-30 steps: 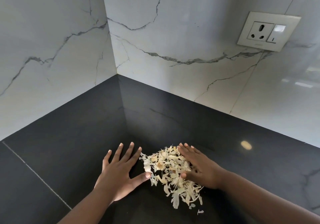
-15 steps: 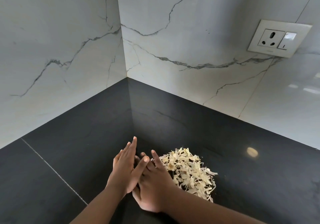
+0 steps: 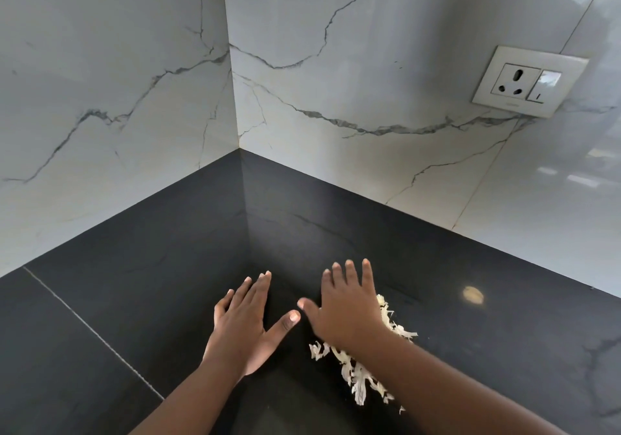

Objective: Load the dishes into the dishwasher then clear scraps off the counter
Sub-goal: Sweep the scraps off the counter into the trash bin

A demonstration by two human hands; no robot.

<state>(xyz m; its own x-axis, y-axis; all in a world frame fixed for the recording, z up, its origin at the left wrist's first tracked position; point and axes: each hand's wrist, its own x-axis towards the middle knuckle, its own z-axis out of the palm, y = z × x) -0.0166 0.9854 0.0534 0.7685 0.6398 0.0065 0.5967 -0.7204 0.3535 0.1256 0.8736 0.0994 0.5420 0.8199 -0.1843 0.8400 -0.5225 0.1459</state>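
head view: right hand (image 3: 346,313) flat over scraps (image 3: 359,377), left hand (image 3: 245,320) beside.

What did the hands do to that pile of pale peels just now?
The right hand swept leftward across the pale, papery heap of scraps, met the left hand, then returned and now lies flat on top of the heap, hiding most of it. The left hand drew in, then spread flat again beside it. Neither hand has picked anything up. The scraps remain on the black stone counter, and the white wall socket is unchanged.
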